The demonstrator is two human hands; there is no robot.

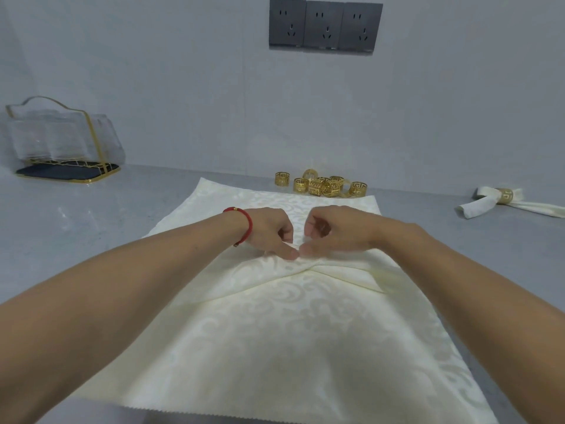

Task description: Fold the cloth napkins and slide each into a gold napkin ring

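Grey counter (76,221): both hands (301,232) pinch the napkin (275,325) at its middle.

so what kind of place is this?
Probably a staged indoor workbench or data-collection setup, not a dining room: a bare grey counter against a plain wall, a triple socket panel, and a pile of gold napkin rings behind the cream napkin.

Your big cream napkin (275,332) lies spread flat, bunched into a ridge across its middle. Just behind the napkin sits a pile of gold rings (322,185). Far right of the napkin lies a finished napkin (489,203) in its ring.
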